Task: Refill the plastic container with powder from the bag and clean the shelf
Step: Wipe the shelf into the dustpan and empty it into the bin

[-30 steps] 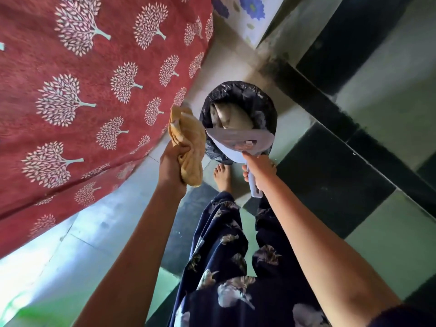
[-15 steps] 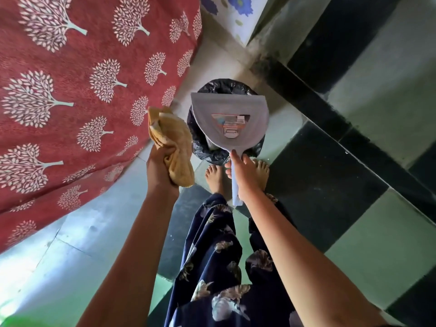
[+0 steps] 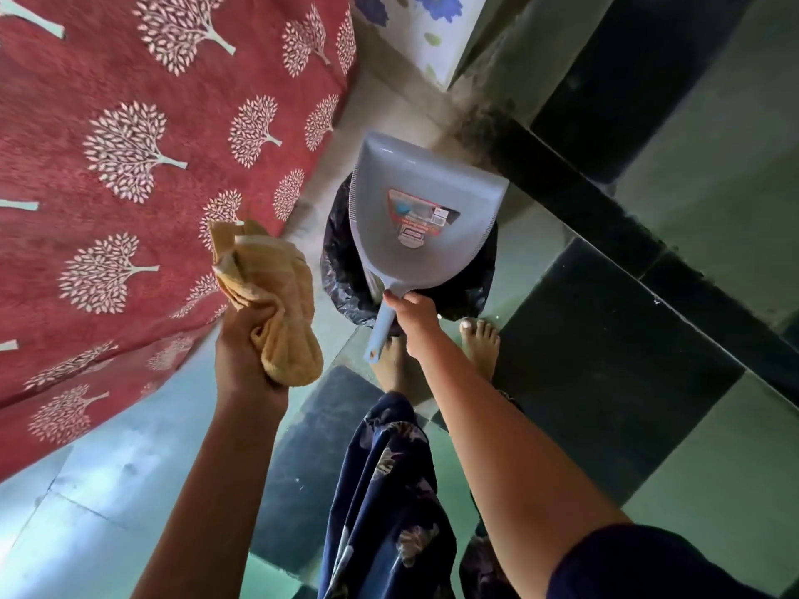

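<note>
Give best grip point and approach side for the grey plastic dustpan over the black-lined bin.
Grip the slim handle of the grey plastic dustpan, coming from the person's side, where it points. The scoop is wide and thin-walled, offering nothing to wrap fingers round. The right hand holds the handle close to the scoop, likely steadying it over the black-lined bin.

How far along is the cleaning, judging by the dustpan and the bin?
Done, it seems: the dustpan shows no dirt on its visible face, held above the black-lined bin. In hand: the right hand grips its handle, the left hand grips a yellow cloth. Left: cannot judge; shelf, container and bag are out of view.
</note>
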Available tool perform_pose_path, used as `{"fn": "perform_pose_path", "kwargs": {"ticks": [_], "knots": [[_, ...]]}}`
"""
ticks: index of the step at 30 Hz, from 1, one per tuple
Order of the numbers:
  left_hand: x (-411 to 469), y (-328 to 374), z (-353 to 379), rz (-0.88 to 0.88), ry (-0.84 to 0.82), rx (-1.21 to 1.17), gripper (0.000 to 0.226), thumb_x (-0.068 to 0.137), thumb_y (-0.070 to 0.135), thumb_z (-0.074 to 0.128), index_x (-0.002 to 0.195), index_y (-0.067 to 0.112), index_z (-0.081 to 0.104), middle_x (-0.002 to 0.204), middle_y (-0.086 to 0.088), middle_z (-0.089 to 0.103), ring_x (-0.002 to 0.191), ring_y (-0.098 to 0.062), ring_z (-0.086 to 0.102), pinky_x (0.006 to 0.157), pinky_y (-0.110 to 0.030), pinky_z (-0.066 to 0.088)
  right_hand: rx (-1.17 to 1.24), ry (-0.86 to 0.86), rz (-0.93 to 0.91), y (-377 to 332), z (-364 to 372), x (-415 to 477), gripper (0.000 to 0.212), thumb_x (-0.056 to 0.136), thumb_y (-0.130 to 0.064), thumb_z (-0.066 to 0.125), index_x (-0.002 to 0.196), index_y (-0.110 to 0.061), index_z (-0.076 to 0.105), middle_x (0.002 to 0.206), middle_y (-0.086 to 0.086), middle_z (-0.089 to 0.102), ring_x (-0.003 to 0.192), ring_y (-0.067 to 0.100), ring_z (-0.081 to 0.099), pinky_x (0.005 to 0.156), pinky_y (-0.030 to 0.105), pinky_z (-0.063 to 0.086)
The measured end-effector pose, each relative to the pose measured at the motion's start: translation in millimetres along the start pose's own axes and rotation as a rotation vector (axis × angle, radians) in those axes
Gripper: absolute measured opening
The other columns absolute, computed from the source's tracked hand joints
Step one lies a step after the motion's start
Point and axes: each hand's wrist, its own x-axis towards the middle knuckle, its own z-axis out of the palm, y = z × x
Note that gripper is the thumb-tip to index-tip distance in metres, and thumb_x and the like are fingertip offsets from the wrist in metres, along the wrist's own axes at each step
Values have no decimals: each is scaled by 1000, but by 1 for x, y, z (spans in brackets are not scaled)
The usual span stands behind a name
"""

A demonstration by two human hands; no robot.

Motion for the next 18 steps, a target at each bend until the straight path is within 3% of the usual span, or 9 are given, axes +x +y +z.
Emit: {"fn": "perform_pose_path", "kwargs": {"ticks": [2, 4, 6, 7, 9, 12, 15, 18], "knots": [[2, -8, -6, -18, 14, 2, 21, 87, 9, 41, 101, 13, 55, 76, 1, 62, 64, -11, 64, 62, -22, 54, -130, 53, -16, 0, 1, 3, 31, 87, -17, 62, 64, 2, 52, 64, 10, 49, 60, 19, 43, 59, 28, 35], [0, -12, -7, -45, 17, -19, 19, 86, 9, 41, 96, 13, 57, 77, 0, 61, 66, -12, 63, 67, -26, 52, -228, 86, -7, -2, 0, 3, 38, 88, -19, 59, 56, -5, 46, 53, 4, 42, 53, 17, 40, 49, 24, 32], [-2, -16, -8, -111, -6, -64, 24, 87, 12, 41, 79, 14, 63, 68, 2, 62, 65, -12, 61, 69, -26, 51, -232, 79, 40, -8, -3, -2, 26, 90, -22, 56, 71, -5, 58, 56, 0, 45, 53, 15, 45, 44, 18, 35], [-6, -17, -6, -152, -22, -83, 33, 88, 15, 41, 66, 16, 66, 62, 3, 61, 61, -11, 61, 66, -22, 51, -192, 52, 92, -12, -5, -9, 21, 91, -23, 54, 80, -7, 60, 62, 1, 50, 57, 15, 50, 47, 16, 40], [-17, -15, 1, -204, -85, -124, 41, 85, 20, 45, 50, 19, 66, 54, 4, 60, 55, -9, 61, 57, -16, 52, -105, -4, 161, -23, -13, -33, 20, 93, -25, 52, 99, -8, 61, 85, 2, 55, 77, 16, 58, 67, 21, 46], [-53, 0, 23, -218, -195, -159, 10, 55, 26, 69, 57, 16, 68, 59, 2, 63, 55, -10, 65, 56, -20, 54, -42, -14, -8, -49, -36, -90, 27, 93, -21, 51, 117, -10, 58, 103, 2, 52, 83, 11, 53, 68, 20, 39], [-97, 31, 47, -218, -327, -159, 34, 38, 26, 83, 64, 12, 66, 61, -1, 65, 55, -12, 67, 58, -20, 54, 0, 49, -150, -87, -67, -163, 38, 92, -16, 52, 128, -6, 52, 120, 9, 55, 116, 23, 52, 83, 25, 37], [-158, 68, 74, -228, -515, -132, 46, 33, 27, 86, 71, 10, 67, 65, -4, 69, 66, -18, 69, 64, -25, 57, 13, 73, -269, -124, -101, -242, 40, 92, -16, 52, 131, -7, 50, 134, 11, 52, 124, 23, 49, 86, 25, 33]]}}
